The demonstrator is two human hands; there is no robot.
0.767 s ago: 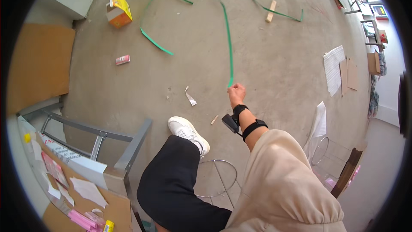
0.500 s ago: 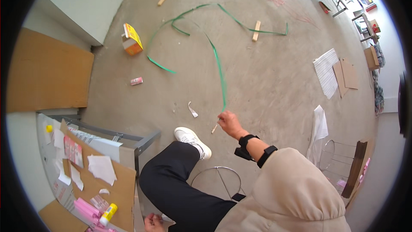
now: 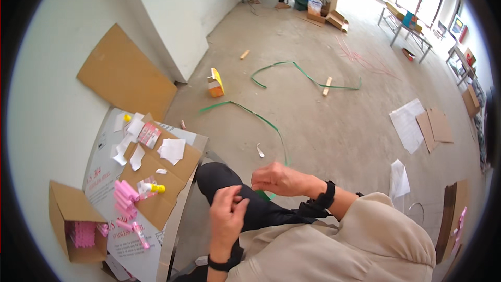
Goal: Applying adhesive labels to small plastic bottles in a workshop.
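Your right hand (image 3: 279,178) is closed around the near end of a green strap (image 3: 261,120), holding it just above your black-trousered knee (image 3: 224,177). The strap runs from that hand out across the concrete floor (image 3: 334,136) in a long loose curve toward a small yellow box (image 3: 215,83). Your left hand (image 3: 227,214) sits just beside the right, fingers curled and pinching together; whether it has hold of the strap's tip cannot be told from this view.

Risks, as judged from this arrangement: the strap is thin and springy, so a loose pinch could let the end flick away. Its far length lies free on the floor, and a pull may drag it against the box or snag it on the wood block (image 3: 327,85) near a second green strap (image 3: 297,70). The strap edge could also cut into bare fingers if drawn fast. At your left, the bench (image 3: 104,177) with its pink tubes (image 3: 124,198) is close to your elbow.
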